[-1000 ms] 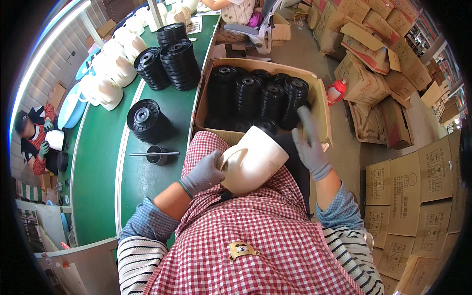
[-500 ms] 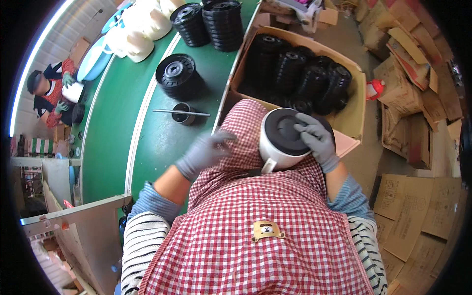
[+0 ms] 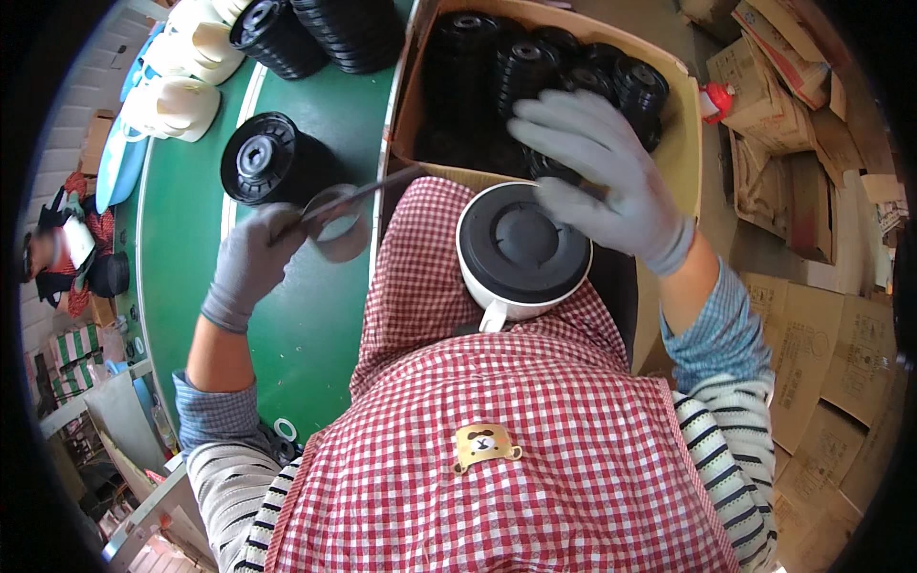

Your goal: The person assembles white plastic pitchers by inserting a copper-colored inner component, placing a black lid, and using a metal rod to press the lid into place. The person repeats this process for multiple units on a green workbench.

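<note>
A white jug-like vessel (image 3: 478, 286) rests on my lap against the checked apron, its handle toward me. A round black cover (image 3: 525, 241) sits on its upward end. My right hand (image 3: 621, 186), in a grey glove, is over the far right of that cover with fingers spread, blurred and holding nothing. At the left, my gloved left hand (image 3: 250, 260) is closed on the near end of a thin dark rod (image 3: 368, 188). The rod slants over a small round cup (image 3: 339, 234) on the green table; whether the two touch I cannot tell.
A stack of black ribbed discs (image 3: 272, 158) stands on the green table (image 3: 306, 334), with taller stacks (image 3: 349, 33) beyond. White vessels (image 3: 177, 105) line the far left. A cardboard box (image 3: 683, 143) holds more black stacks. Another person (image 3: 72, 248) sits at far left.
My left hand has moved left and closed on the rod, which has tilted. My right hand has lifted off the black cover and opened. The view has shifted too.
</note>
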`<state>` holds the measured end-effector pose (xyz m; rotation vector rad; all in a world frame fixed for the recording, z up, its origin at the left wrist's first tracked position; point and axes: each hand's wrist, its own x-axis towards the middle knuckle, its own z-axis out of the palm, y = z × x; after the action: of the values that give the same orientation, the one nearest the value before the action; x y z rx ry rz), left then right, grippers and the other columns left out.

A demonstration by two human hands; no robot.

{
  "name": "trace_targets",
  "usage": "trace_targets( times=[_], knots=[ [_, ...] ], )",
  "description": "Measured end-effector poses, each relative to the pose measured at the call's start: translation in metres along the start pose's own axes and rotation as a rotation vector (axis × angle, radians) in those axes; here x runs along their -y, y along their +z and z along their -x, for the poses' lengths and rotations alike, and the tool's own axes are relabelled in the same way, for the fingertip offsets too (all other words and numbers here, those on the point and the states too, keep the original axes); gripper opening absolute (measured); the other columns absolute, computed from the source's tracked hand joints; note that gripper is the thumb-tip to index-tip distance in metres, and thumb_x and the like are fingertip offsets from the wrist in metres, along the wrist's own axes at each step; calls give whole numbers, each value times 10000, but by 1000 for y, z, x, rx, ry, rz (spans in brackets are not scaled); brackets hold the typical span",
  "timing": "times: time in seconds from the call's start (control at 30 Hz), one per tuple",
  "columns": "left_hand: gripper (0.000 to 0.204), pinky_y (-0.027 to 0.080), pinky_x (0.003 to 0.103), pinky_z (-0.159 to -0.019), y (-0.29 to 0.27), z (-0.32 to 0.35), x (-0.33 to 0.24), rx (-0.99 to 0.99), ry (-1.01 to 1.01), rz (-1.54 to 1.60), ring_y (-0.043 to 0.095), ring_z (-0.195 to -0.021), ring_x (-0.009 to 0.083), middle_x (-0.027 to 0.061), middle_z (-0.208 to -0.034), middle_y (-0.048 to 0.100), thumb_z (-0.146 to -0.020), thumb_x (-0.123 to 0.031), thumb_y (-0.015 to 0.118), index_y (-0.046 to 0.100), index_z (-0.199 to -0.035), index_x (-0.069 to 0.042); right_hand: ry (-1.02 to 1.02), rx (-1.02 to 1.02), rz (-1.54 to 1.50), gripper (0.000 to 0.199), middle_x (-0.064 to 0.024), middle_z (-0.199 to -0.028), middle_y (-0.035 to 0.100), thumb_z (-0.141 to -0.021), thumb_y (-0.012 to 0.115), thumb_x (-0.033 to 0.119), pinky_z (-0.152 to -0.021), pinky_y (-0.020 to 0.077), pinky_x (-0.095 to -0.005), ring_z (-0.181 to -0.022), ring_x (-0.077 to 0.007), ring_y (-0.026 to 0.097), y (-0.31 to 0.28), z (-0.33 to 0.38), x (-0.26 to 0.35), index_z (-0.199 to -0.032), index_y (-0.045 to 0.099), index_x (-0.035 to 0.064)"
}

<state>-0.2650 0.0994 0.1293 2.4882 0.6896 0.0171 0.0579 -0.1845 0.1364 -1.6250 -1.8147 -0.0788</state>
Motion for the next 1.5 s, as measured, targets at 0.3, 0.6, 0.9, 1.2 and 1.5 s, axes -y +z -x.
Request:
trace_targets(
  times=[0.3,0.6,0.9,1.2,1.5],
  knots=[
    [259,548,337,-735,52,-83,-139,135,537,134,694,-827,259,140,-949,691,-886,-79,712,710,-1137,-17,423,539,-184,476,-133,-1099,753,-813,806,304,-874,554,-355,-986,-249,730,-40,-7,-6,-1253,727,140],
    [295,567,363,-747,77,-97,-124,174,667,165,701,-820,274,143,-970,695,-895,-162,657,694,-1154,-26,372,346,-247,458,-100,-1053,762,-804,814,243,-960,535,-357,-991,-240,722,-12,38,-1,-1230,736,95],
    [301,544,431,-813,120,-133,-102,70,610,117,681,-903,364,157,-943,705,-942,-308,611,707,-1042,-41,195,393,-171,918,-236,-1628,275,-927,513,696,-1218,225,-521,-1485,-425,296,7,22,20,-1573,364,62],
    [274,511,444,-926,115,-152,-123,-254,537,302,660,-974,327,151,-1172,678,-902,-180,592,709,-1110,-45,347,257,-1108,838,-210,-1628,272,-1024,380,588,-1234,222,-453,-1538,-319,239,26,1,38,-1629,126,67],
    [305,505,418,-818,134,-36,-205,-176,989,277,572,-931,244,45,-1022,608,-828,-350,665,661,-1054,-145,523,354,-1536,1069,-200,-1674,193,-902,160,868,-1235,209,-461,-1516,-335,271,27,6,13,-1648,73,107]
  ],
)
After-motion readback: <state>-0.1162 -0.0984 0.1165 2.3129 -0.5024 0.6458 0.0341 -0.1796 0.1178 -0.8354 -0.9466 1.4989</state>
